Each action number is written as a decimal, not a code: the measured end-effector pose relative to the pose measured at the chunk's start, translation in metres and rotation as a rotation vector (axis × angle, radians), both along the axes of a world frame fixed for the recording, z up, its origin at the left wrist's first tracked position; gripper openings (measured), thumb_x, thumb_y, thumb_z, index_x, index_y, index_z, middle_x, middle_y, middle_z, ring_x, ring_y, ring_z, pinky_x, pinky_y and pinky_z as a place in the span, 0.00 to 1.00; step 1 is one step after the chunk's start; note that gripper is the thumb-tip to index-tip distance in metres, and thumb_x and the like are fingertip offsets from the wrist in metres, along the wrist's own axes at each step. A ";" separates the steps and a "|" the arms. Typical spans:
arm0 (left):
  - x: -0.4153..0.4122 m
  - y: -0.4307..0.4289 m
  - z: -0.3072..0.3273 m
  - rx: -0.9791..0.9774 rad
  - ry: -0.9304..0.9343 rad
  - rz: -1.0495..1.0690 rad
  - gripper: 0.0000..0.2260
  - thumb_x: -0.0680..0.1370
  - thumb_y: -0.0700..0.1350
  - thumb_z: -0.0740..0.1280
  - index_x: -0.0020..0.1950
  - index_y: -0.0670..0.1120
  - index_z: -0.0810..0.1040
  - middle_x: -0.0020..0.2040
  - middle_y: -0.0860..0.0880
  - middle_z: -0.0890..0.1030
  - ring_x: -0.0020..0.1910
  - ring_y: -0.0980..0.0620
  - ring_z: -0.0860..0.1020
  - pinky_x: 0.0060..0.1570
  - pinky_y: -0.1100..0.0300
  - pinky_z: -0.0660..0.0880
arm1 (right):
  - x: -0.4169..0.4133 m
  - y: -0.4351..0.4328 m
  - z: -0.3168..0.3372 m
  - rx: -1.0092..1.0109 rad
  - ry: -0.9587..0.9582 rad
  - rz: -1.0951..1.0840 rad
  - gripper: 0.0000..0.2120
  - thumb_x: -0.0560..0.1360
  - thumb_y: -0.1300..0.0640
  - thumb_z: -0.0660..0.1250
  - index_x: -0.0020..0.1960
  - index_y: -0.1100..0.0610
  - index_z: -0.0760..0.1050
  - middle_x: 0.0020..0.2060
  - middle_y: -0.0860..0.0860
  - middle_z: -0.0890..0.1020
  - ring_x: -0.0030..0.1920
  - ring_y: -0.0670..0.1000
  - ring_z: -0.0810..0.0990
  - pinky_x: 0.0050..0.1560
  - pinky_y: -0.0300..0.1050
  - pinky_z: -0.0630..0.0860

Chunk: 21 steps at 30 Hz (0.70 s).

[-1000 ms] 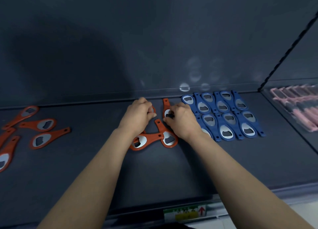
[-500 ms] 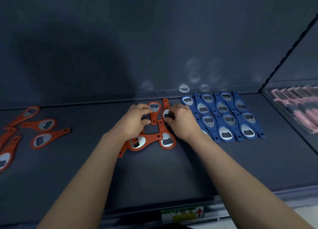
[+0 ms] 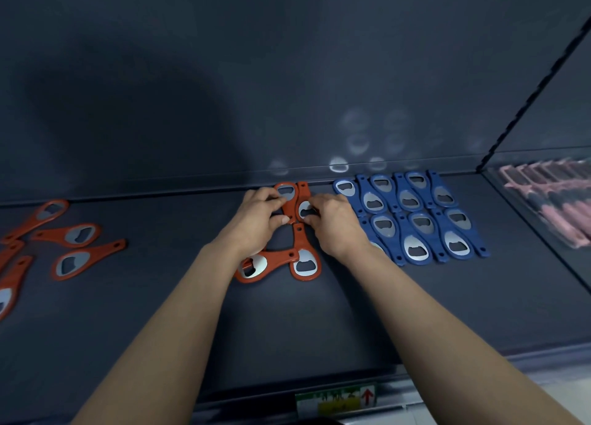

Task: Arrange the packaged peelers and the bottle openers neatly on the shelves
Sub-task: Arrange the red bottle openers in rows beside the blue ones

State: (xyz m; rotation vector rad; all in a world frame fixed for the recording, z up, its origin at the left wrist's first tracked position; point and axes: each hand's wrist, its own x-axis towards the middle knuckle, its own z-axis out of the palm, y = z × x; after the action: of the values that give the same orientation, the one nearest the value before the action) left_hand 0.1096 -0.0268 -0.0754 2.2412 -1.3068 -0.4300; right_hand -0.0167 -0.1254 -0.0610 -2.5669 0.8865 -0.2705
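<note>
Orange bottle openers, two laid head to tail, sat at the back of the shelf in the middle of the head view, just left of the tidy blue openers. The left hand pinched one and the right hand the other, each grip clamped on its opener. They looked light, flat and stiff, and likely to slide on the smooth shelf. The thin handle edges seemed the best hold. Loose orange openers lay far left, and pink peelers at the right edge.
</note>
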 end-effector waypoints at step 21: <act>-0.034 0.060 0.030 0.072 -0.015 0.070 0.16 0.69 0.52 0.74 0.55 0.50 0.79 0.51 0.53 0.75 0.54 0.56 0.68 0.52 0.64 0.65 | -0.024 0.032 0.030 0.193 0.180 -0.037 0.20 0.70 0.46 0.72 0.54 0.59 0.74 0.51 0.57 0.79 0.52 0.59 0.78 0.48 0.49 0.75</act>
State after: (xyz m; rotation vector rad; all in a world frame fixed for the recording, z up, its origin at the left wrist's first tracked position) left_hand 0.0759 0.0334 -0.0455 2.3457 -1.2346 -0.4425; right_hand -0.0403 -0.0935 -0.0310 -2.4245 0.9734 0.0359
